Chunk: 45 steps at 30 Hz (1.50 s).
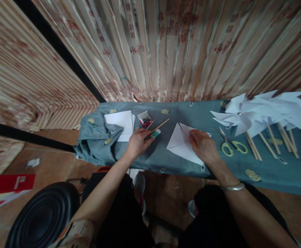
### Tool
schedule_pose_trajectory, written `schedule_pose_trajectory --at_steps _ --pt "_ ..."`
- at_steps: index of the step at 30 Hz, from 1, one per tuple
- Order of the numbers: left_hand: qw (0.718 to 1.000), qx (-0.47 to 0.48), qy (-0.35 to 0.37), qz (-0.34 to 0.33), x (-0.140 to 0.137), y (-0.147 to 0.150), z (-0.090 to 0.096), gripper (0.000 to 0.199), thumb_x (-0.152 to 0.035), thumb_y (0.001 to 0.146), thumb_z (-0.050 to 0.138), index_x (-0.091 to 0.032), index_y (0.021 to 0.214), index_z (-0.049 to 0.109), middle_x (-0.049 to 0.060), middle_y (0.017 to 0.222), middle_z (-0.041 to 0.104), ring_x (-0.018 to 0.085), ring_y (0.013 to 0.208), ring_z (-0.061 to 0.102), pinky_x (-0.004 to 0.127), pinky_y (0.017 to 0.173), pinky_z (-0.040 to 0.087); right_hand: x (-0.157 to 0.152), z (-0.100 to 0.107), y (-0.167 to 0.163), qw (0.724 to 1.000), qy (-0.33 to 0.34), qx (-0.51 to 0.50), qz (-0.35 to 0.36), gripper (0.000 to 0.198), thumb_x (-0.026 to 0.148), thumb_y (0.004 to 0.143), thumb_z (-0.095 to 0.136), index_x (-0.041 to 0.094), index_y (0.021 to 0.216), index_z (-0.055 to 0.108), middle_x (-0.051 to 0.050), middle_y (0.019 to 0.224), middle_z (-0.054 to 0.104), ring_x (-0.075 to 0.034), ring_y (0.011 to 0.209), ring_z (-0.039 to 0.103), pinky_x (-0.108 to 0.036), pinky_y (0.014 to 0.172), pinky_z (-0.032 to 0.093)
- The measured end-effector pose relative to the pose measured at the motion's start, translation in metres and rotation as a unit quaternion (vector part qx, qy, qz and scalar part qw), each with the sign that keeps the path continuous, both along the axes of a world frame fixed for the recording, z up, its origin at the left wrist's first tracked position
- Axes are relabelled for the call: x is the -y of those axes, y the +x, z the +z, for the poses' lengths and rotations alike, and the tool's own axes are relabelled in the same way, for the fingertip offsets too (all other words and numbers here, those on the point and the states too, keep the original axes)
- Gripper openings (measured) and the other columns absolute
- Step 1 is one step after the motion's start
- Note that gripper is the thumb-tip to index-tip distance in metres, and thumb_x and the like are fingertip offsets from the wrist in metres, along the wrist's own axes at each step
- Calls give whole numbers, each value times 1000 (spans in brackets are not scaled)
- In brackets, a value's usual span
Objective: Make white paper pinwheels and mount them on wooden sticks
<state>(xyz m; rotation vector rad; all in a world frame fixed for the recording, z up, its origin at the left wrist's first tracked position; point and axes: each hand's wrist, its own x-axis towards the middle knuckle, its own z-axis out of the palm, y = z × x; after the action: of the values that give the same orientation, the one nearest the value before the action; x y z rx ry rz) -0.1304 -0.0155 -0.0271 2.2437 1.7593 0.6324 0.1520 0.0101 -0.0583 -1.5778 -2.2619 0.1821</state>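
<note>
My left hand (138, 143) is at a green-and-white glue stick (155, 133), its end between my thumb and forefinger. A thin wooden stick (163, 124) lies just beyond it, close to my fingertips. My right hand (204, 146) has curled fingers on the right part of a white paper square (179, 143) that shows cut or crease lines toward its middle. The fingertips press or pinch the paper; the exact grip is partly hidden. Right of this hand, scissors (230, 143) with yellow-green handles lie with blades slightly apart.
A stack of white paper (120, 123) and a small open box of dark pins (145, 119) lie left on the cloth-covered table (276, 175). Several white paper pinwheels (258, 113) on wooden sticks overlap at right. A curtain (160, 51) hangs behind; a black round stool (44, 215) stands lower left.
</note>
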Motion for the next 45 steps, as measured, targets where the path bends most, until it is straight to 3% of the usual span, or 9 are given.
schedule_pose_trajectory --at_steps 6,11,16,20,29,33,36,41,45 --pt "995 -76 -59 34 3 12 -10 36 -25 83 63 -17 118 63 11 108 67 25 101 64 34 88 51 -2 -8 3 996 44 -73 14 34 27 93 40 13 112 66 -17 117 69 -31 111 61 -48 99 48" --pt "955 258 -132 57 3 29 -7 38 -32 79 67 -14 111 70 9 98 71 20 84 64 30 77 49 8 0 -11 956 -48 -289 -2 30 40 87 55 19 103 71 -12 109 73 -27 99 66 -46 93 51" --pt "749 557 -357 14 13 69 3 53 -55 65 76 -9 93 75 6 71 69 11 58 54 23 55 41 21 16 -30 736 -343 -580 62 38 55 72 73 23 92 75 -4 90 75 -19 84 68 -35 81 53" --pt "693 600 -400 1 15 86 7 52 -57 64 77 -8 78 74 4 59 63 8 49 49 20 47 35 21 24 -32 628 -414 -658 39 33 45 65 83 22 87 77 -1 80 74 -14 75 65 -29 76 51" --pt "747 553 -368 -10 12 76 3 58 -49 72 75 -9 114 68 11 88 72 7 56 52 21 50 39 5 17 -12 562 -333 -755 -62 25 40 64 85 20 71 73 1 80 75 -6 60 58 -17 48 45" --pt "893 387 -227 15 3 51 -8 50 -41 83 63 -12 124 62 10 94 72 15 67 60 28 59 49 -1 20 2 493 -352 -792 -76 26 41 69 83 20 74 68 0 81 76 -7 62 63 -14 48 51" --pt "978 184 -95 -16 -5 38 -19 35 -23 86 58 -15 119 65 12 116 68 23 102 63 39 88 52 0 21 4 445 -385 -802 -95 21 32 72 82 18 77 68 -1 79 76 -8 64 67 -13 55 57" --pt "995 20 -36 -91 -10 38 -29 37 -7 85 51 -14 119 64 12 122 65 26 115 58 47 104 45 5 19 -5 407 -398 -816 -105 12 14 73 79 17 79 68 0 75 76 -10 65 71 -18 68 63" --pt "995 48 -16 -84 -8 44 -23 40 -12 83 60 -17 122 63 12 133 59 28 126 50 50 109 40 9 21 -12 403 -404 -816 -88 12 8 72 77 16 77 69 -1 75 76 -11 66 72 -18 70 63"
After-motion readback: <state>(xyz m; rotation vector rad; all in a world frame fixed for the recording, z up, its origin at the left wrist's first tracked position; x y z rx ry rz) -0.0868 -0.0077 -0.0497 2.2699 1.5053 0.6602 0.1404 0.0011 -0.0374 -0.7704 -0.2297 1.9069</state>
